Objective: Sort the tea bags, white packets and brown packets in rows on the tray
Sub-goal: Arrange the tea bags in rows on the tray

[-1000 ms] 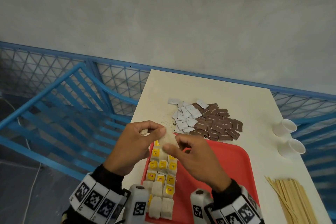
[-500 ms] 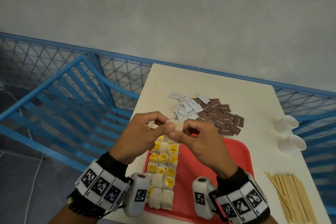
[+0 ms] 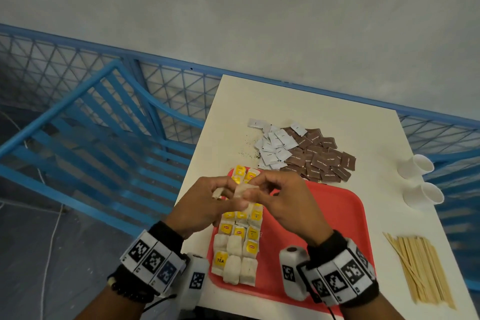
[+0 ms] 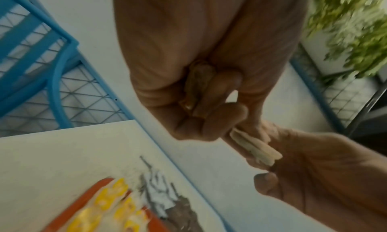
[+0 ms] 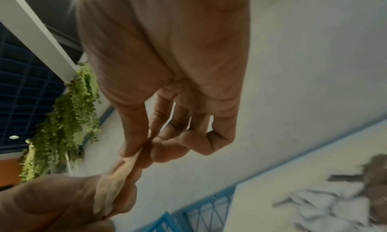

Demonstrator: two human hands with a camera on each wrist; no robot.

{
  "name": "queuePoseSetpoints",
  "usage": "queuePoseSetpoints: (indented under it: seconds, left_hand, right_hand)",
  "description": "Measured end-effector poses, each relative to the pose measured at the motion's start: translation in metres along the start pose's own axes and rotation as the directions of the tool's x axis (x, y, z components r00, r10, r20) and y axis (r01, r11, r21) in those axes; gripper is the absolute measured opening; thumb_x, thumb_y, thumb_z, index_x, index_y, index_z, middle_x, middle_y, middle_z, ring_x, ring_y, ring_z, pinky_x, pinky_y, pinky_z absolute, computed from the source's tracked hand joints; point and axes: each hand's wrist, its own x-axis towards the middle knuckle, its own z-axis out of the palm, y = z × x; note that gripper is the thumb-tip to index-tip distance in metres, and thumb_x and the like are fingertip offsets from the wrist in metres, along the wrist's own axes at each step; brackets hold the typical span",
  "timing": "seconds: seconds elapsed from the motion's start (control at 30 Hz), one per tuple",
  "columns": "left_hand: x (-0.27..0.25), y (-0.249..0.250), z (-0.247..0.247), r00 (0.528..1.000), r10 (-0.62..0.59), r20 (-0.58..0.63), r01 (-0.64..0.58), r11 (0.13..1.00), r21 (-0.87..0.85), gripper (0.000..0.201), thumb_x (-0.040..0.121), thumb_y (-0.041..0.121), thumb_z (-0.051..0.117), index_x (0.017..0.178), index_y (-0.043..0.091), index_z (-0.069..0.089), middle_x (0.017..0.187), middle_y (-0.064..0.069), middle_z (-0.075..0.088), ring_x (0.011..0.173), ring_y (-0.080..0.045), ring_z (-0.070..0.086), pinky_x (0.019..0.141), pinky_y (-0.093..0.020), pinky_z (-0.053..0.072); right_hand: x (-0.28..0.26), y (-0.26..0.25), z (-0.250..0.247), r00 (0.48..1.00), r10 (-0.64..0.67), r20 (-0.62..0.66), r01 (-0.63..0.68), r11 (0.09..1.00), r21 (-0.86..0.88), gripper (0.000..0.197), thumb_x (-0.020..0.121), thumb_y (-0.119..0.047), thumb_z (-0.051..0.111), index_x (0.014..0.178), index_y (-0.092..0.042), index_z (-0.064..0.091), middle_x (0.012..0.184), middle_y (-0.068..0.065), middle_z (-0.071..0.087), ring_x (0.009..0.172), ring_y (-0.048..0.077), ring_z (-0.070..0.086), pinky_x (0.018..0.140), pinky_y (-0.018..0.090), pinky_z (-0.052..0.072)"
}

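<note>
So there's one pale tea bag (image 3: 245,191) held up in the air above the far left corner of the red tray (image 3: 337,215), pinched between both hands. It's a flat, beige pouch, seen edge-on in the wrist views. On the tray's left side the sorted tea bags (image 3: 240,239) sit in three neat columns, some showing yellow tags, the nearest ones plain white. Beyond the tray on the worktop, the white packets (image 3: 274,144) are in a loose overlapping heap, touching the brown packets (image 3: 320,158) piled just to their right, none of them on the tray yet.
</note>
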Motion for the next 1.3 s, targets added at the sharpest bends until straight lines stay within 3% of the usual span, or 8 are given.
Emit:
queuePoseSetpoints:
  seconds: [0.33,0.53,0.63,0.73,0.83,0.97,1.17,1.3]
  left_hand:
    - [0.008,-0.13,-0.009,0.918,-0.324,-0.23,0.373,0.901,0.222,0.02,0.081,0.028,0.083,0.073,0.014,0.07,0.055,0.009,0.056,0.037,-0.008,0.043,0.039,-0.023,0.038]
    - [0.003,-0.142,-0.016,0.91,-0.327,-0.255,0.403,0.844,0.355,0.009,0.084,0.027,0.078,0.08,0.02,0.073,0.079,0.008,0.071,0.05,0.0,0.053,0.043,-0.012,0.036]
    - [-0.005,-0.135,-0.024,0.894,-0.305,-0.329,0.381,0.904,0.196,0.023,0.092,0.037,0.07,0.087,0.014,0.07,0.079,-0.002,0.072,0.044,-0.004,0.048,0.042,-0.02,0.037]
    - [-0.011,-0.122,-0.031,0.841,-0.434,-0.322,0.414,0.9,-0.132,0.052,0.091,0.06,0.053,0.102,0.011,0.067,0.086,-0.01,0.072,0.043,-0.009,0.04,0.043,-0.024,0.037]
    - [-0.013,-0.108,-0.037,0.836,-0.526,-0.16,0.378,0.761,-0.528,0.073,0.094,0.07,0.032,0.115,0.008,0.063,0.092,-0.016,0.071,0.04,-0.012,0.032,0.043,-0.023,0.036]
    - [-0.01,-0.095,-0.039,0.903,-0.43,0.011,0.318,0.649,-0.691,0.092,0.087,0.079,0.018,0.129,0.007,0.057,0.102,-0.025,0.069,0.033,-0.015,0.04,0.04,-0.025,0.043]
    - [-0.004,-0.078,-0.03,0.905,-0.418,0.076,0.331,0.583,-0.742,0.075,0.093,0.069,0.037,0.123,0.004,0.059,0.097,-0.022,0.068,0.055,-0.026,0.062,0.063,-0.037,0.059]
    - [0.005,-0.07,-0.015,0.879,-0.46,0.125,0.352,0.45,-0.821,0.05,0.096,0.048,0.049,0.107,0.001,0.062,0.091,-0.014,0.066,0.079,-0.024,0.067,0.069,-0.033,0.053]
  right_hand:
    - [0.005,0.101,0.085,0.951,0.3,0.075,-0.283,0.942,-0.178,0.019,0.084,-0.013,0.074,0.067,-0.018,0.068,0.063,-0.01,0.064,0.056,-0.003,0.057,0.057,0.011,0.042]
    - [0.011,0.123,0.107,0.911,0.403,0.086,-0.36,0.88,-0.311,0.024,0.083,-0.013,0.072,0.066,-0.027,0.064,0.066,-0.011,0.063,0.061,0.001,0.055,0.065,0.028,0.053]
    - [0.013,0.121,0.11,0.913,0.406,0.026,-0.363,0.842,-0.399,0.009,0.084,-0.025,0.071,0.083,-0.022,0.062,0.084,-0.005,0.061,0.076,0.012,0.055,0.067,0.028,0.048]
    - [0.008,0.116,0.11,0.948,0.318,-0.017,-0.294,0.854,-0.429,0.006,0.09,-0.025,0.062,0.088,-0.02,0.059,0.09,-0.003,0.058,0.081,0.016,0.055,0.071,0.032,0.049]
    - [-0.003,0.108,0.117,0.937,0.29,0.194,-0.165,0.858,-0.486,0.017,0.093,-0.021,0.047,0.087,-0.017,0.063,0.092,0.0,0.064,0.083,0.019,0.058,0.073,0.038,0.051]
    - [-0.009,0.101,0.125,0.89,0.297,0.345,-0.083,0.85,-0.52,0.023,0.094,-0.024,0.04,0.092,-0.016,0.061,0.095,0.006,0.066,0.087,0.026,0.06,0.071,0.039,0.051]
    - [-0.002,0.048,0.085,1.0,-0.002,-0.025,-0.005,0.958,-0.287,0.013,0.095,-0.02,0.054,0.09,-0.02,0.066,0.083,-0.01,0.065,0.072,0.006,0.058,0.063,0.023,0.047]
    - [-0.011,0.015,0.071,0.963,-0.21,0.167,0.263,0.863,-0.431,0.02,0.089,-0.037,0.059,0.106,-0.028,0.063,0.1,-0.011,0.06,0.092,0.01,0.05,0.074,0.024,0.045]
